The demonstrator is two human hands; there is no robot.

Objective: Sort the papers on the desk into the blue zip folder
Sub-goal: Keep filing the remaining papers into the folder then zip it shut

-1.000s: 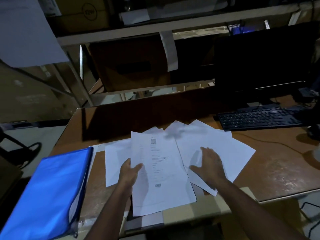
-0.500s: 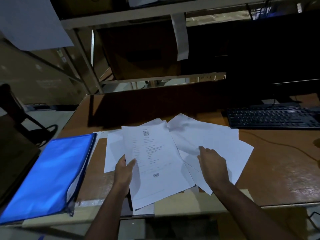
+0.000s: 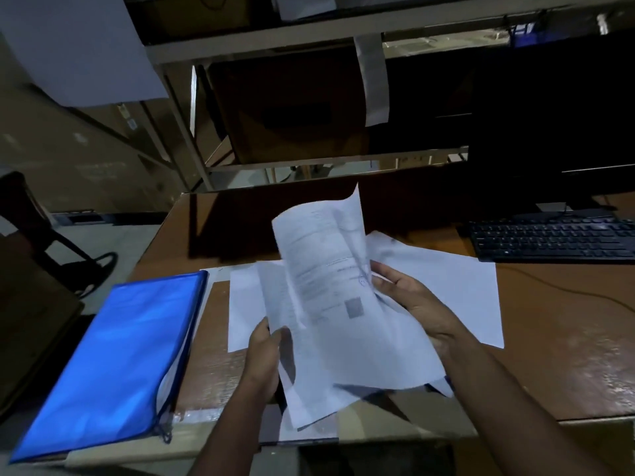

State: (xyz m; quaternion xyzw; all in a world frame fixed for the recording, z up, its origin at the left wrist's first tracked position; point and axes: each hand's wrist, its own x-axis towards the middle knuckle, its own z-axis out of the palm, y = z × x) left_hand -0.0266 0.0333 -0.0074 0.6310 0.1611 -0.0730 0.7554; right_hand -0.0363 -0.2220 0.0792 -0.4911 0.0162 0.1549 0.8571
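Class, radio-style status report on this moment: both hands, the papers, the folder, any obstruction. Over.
Left hand and right hand both gripping lifted papers. More sheets flat on desk. Blue zip folder left, zip partly open. Nothing blocking.

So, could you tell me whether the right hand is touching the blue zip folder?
Apart. The head view shows the right hand gripping the lifted papers, with bare desk between it and the blue zip folder.

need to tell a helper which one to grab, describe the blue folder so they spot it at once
On the brown desk, look at its left front corner. The folder lies flat there, left of the papers: the only bright blue thing, zip open along its right edge.
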